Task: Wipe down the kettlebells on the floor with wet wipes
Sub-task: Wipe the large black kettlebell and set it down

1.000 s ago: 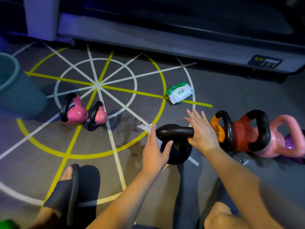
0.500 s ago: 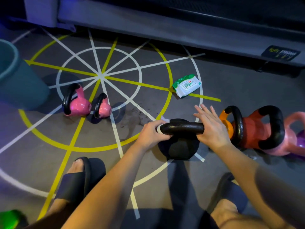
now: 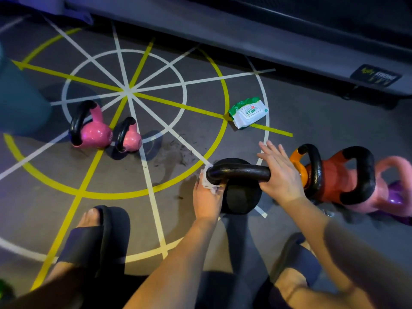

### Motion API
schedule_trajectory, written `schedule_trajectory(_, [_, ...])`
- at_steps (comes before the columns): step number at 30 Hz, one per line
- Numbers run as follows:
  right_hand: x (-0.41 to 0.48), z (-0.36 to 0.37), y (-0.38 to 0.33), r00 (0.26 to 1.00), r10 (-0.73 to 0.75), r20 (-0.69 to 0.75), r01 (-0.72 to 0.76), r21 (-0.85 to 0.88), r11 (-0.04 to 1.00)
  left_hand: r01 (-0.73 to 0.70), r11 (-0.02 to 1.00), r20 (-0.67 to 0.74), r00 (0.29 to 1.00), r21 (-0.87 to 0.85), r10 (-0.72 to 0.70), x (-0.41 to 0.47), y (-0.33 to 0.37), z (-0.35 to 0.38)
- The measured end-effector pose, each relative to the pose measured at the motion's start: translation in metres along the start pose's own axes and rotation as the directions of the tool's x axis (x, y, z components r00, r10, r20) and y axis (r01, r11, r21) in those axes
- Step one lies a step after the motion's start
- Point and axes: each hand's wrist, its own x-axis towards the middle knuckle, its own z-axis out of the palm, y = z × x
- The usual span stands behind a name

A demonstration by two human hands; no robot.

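Black kettlebell (image 3: 242, 198) upright on the floor (image 3: 312, 139), right in front of me, sitting on the yellow ring of the floor markings (image 3: 124, 92). My left hand (image 3: 206, 200) grips a bunched wet wipe (image 3: 208, 182) and presses it on the left end of the handle. My right hand (image 3: 282, 175) lies flat on the handle's right end, fingers straight, not wrapped round it. Just right of it a packed row: orange kettlebell (image 3: 297, 167), red kettlebell (image 3: 334, 177), pink kettlebell (image 3: 393, 188), a purple one (image 3: 399, 194) mostly hidden behind. Wipes pack (image 3: 248, 112) lies beyond, toward the floor's far edge, near the grey machine base (image 3: 223, 34). Two small pink kettlebells (image 3: 95, 132) side by side on the left, inside the ring. Teal bin (image 3: 20, 103) at the left edge. My slides (image 3: 89, 239) at the near edge.
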Motion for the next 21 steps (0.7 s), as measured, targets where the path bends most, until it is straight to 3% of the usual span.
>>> schedule_trajectory(3, [0.0, 0.0, 0.001, 1.0, -0.016, -0.001, 0.016, -0.006, 1.0, -0.111, 0.937, 0.059, 0.994, 0.331, 0.097, 0.0, -0.01, -0.004])
schedule_trajectory(5, [0.001, 0.0, 0.001, 0.999, -0.007, 0.033, 0.008, -0.01, 1.0, -0.131, 0.847, 0.148, 0.987, 0.515, 0.063, -0.004, -0.009, -0.01])
schedule_trajectory(9, [0.003, -0.012, -0.004, 0.976, 0.105, 0.193, -0.11, 0.017, 0.994, -0.088, 0.953, 0.154, 0.987, 0.29, 0.045, -0.015, 0.014, -0.036])
schedule_trajectory(11, [0.008, -0.027, -0.005, 0.958, 0.057, 0.282, -0.063, 0.014, 0.998, -0.129, 0.956, 0.124, 0.987, 0.263, 0.099, -0.022, 0.03, -0.045])
schedule_trajectory(13, [0.02, -0.043, -0.012, 0.909, -0.013, 0.418, 0.016, -0.004, 1.0, -0.101, 0.954, 0.059, 0.994, 0.281, 0.088, -0.025, 0.042, -0.052])
schedule_trajectory(15, [0.036, -0.054, -0.026, 0.831, -0.005, 0.556, 0.004, 0.002, 1.0, -0.093, 0.955, -0.002, 0.995, 0.283, 0.097, -0.028, 0.049, -0.057])
schedule_trajectory(18, [0.058, -0.058, -0.048, 0.753, -0.001, 0.658, 0.047, -0.053, 0.997, -0.212, 0.951, -0.001, 0.976, 0.223, 0.218, -0.027, 0.047, -0.062])
schedule_trajectory(21, [0.065, -0.061, -0.051, 0.692, 0.029, 0.721, 0.097, -0.133, 0.986, -0.171, 0.979, -0.06, 0.982, 0.113, 0.178, -0.027, 0.053, -0.063])
